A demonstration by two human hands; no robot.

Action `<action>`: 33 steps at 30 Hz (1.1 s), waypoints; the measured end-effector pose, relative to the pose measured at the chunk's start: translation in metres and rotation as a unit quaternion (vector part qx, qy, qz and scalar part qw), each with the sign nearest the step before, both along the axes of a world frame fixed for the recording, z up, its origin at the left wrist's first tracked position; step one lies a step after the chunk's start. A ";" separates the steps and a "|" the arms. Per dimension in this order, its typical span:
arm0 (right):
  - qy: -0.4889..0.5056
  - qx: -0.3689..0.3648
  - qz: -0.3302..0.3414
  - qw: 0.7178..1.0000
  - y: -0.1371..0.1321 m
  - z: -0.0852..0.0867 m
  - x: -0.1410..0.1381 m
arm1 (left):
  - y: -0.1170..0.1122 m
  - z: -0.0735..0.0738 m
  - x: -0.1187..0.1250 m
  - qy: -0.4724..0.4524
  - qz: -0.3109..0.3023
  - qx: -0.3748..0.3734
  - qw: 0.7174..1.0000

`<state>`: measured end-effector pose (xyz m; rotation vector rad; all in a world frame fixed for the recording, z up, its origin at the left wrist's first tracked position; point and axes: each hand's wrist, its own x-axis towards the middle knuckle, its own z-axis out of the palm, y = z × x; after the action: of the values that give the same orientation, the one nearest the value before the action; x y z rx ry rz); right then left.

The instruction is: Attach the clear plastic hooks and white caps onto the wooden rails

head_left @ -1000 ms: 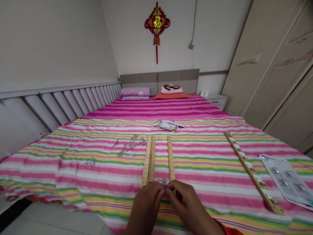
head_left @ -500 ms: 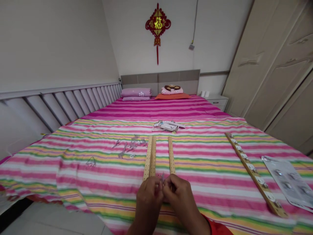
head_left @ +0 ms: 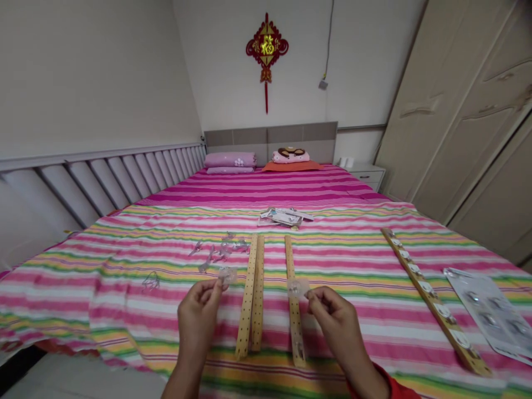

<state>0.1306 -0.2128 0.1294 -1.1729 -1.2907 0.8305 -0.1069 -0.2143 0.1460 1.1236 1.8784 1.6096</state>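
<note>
My left hand (head_left: 198, 310) is closed, pinching a small clear plastic piece (head_left: 228, 275) between thumb and fingertip. My right hand (head_left: 334, 313) pinches a clear square plastic piece with a round centre (head_left: 296, 288) by its edge, above a perforated wooden strip (head_left: 290, 265). Two more perforated wooden strips (head_left: 245, 327) lie side by side between the hands. A small shiny bit (head_left: 298, 348) shows at the near end of the right strip. Beyond my left hand lies a loose pile of clear plastic pieces (head_left: 220, 252).
At the right lies a wooden strip with several white round pieces (head_left: 426, 288), beside a blister pack (head_left: 490, 310). Flat packaging (head_left: 285, 216) is piled farther back. A thin tangled loop (head_left: 151, 281) rests at left on the striped bedcover (head_left: 124, 310). A railing (head_left: 103, 180) borders the bed's left side.
My hands were together over the near ends of the strips. They have moved apart and forward, each now with a clear plastic piece, leaving the strips' near ends uncovered.
</note>
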 end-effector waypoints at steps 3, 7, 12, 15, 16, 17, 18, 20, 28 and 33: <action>0.033 -0.014 0.034 0.999 0.004 0.001 0.009 | 0.007 0.000 -0.020 -0.062 -0.021 -0.010 0.998; 0.070 -0.047 0.043 0.995 0.005 -0.003 0.014 | 0.016 -0.022 -0.039 -0.168 -0.022 -0.015 0.985; 0.068 -0.083 0.024 0.994 0.005 -0.012 0.023 | 0.025 -0.053 -0.055 -0.260 0.020 0.009 0.965; 0.072 -0.085 0.022 0.994 0.005 -0.016 0.026 | 0.030 -0.064 -0.055 -0.286 0.038 0.021 0.957; 0.074 -0.085 0.024 0.993 0.005 -0.017 0.026 | 0.032 -0.068 -0.054 -0.300 0.043 0.018 0.953; 0.074 -0.085 0.025 0.993 0.005 -0.018 0.025 | 0.035 -0.072 -0.054 -0.308 0.047 0.013 0.950; 0.074 -0.086 0.026 0.993 0.005 -0.018 0.025 | 0.037 -0.076 -0.053 -0.305 0.051 0.007 0.951; 0.073 -0.092 0.030 0.993 0.005 -0.018 0.024 | 0.040 -0.085 -0.055 -0.253 0.062 0.002 0.966; 0.077 -0.101 0.047 0.991 0.008 -0.022 0.024 | 0.039 -0.114 -0.073 0.036 0.098 -0.022 0.994; 0.080 -0.094 0.070 0.990 0.011 -0.027 0.020 | 0.035 -0.120 -0.076 0.138 0.085 -0.026 0.986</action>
<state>0.1503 -0.2021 0.1026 -1.1453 -1.1916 1.1472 -0.1834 -0.1791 0.0257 1.2479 2.2341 1.5458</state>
